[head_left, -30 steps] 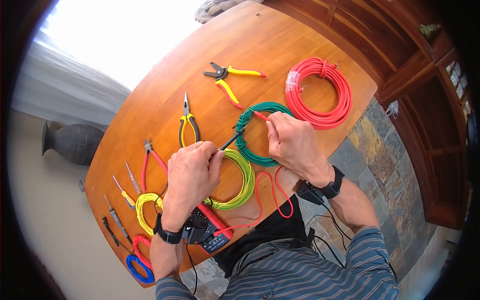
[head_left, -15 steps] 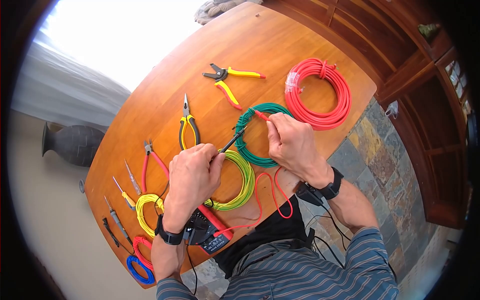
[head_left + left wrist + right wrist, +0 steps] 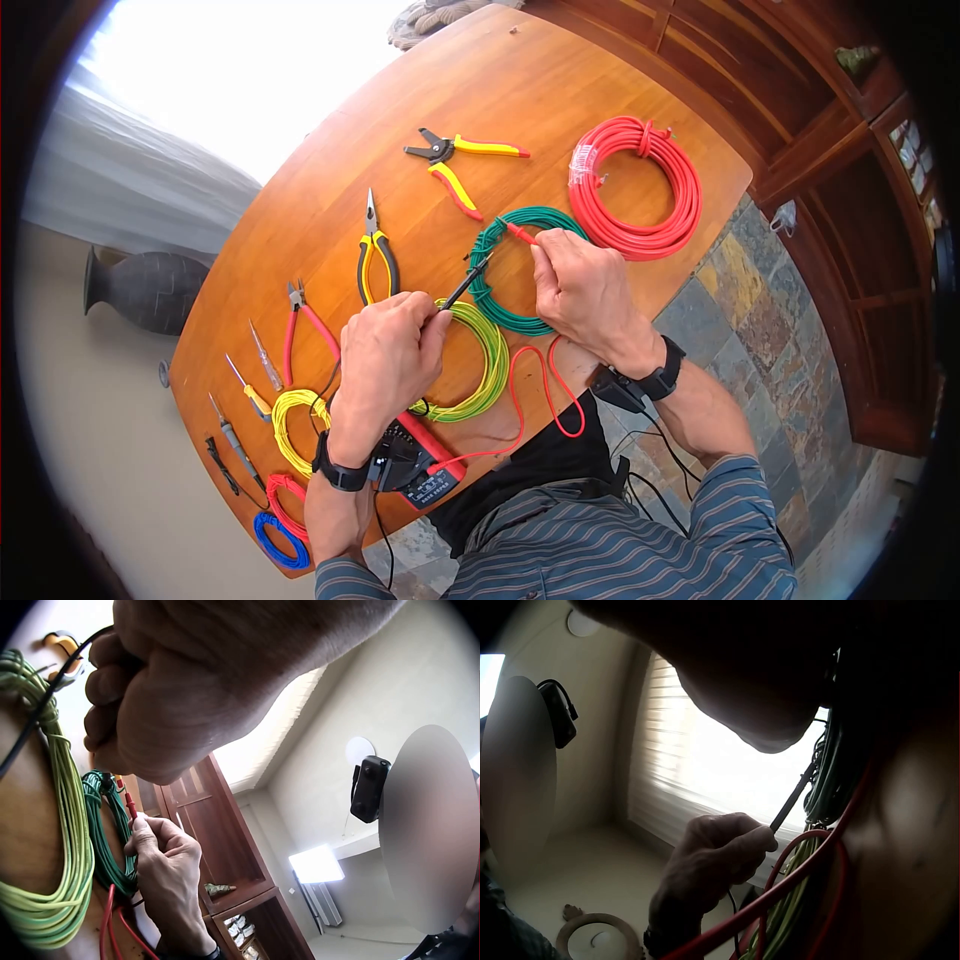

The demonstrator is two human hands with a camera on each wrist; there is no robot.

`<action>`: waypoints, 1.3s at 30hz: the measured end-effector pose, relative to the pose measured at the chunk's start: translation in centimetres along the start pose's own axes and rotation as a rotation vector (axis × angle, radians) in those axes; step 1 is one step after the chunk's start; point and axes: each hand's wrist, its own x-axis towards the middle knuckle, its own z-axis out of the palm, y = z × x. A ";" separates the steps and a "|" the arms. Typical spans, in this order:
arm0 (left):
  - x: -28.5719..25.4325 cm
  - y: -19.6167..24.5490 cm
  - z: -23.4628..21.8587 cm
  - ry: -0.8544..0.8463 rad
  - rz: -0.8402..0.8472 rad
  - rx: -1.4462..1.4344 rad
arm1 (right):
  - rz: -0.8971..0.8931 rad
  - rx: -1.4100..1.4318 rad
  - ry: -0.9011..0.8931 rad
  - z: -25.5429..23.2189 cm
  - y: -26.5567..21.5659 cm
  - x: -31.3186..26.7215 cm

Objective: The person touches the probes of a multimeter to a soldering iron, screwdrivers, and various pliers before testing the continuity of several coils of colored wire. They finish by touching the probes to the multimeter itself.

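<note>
My left hand (image 3: 390,350) pinches a black test probe (image 3: 466,282), whose tip reaches the left side of a green wire coil (image 3: 545,213). In my right hand (image 3: 585,290) is a red test probe (image 3: 520,233), pointing at the tied upper-left part of that same coil. Both probes also show in the wrist views, the red probe (image 3: 131,804) in the left one and the black probe (image 3: 791,801) in the right. A red and black multimeter (image 3: 432,487) lies partly hidden beneath my left wrist, with a red lead (image 3: 517,400) looping from it. Beside my left hand lies a yellow-green wire coil (image 3: 497,350).
A thick red cable coil (image 3: 683,190) lies beyond my right hand. Wire strippers (image 3: 438,150), long-nose pliers (image 3: 370,240) and red-handled cutters (image 3: 297,300) lie farther off. Screwdrivers, a soldering iron (image 3: 232,440) and small yellow (image 3: 283,425), red and blue coils line the left edge.
My left hand has shifted slightly toward my body, and the black probe slants a little more steeply, its tip still at the green coil. The right hand is nearly unmoved.
</note>
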 end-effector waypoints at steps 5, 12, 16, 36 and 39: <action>0.0 0.1 0.0 -0.004 -0.003 -0.006 | 0.046 0.018 -0.030 -0.2 -0.2 -0.1; 0.0 0.2 0.1 -0.013 -0.003 0.000 | 0.062 -0.025 -0.065 -0.1 -0.3 -0.2; 0.0 0.2 0.3 -0.041 -0.010 0.002 | 0.053 -0.020 -0.048 0.0 -0.2 -0.2; -0.2 0.3 0.3 -0.082 -0.020 0.020 | 0.063 -0.053 -0.055 0.2 -0.1 -0.4; -0.4 0.1 0.3 -0.071 -0.013 0.012 | 0.064 -0.055 -0.053 0.3 -0.3 -0.3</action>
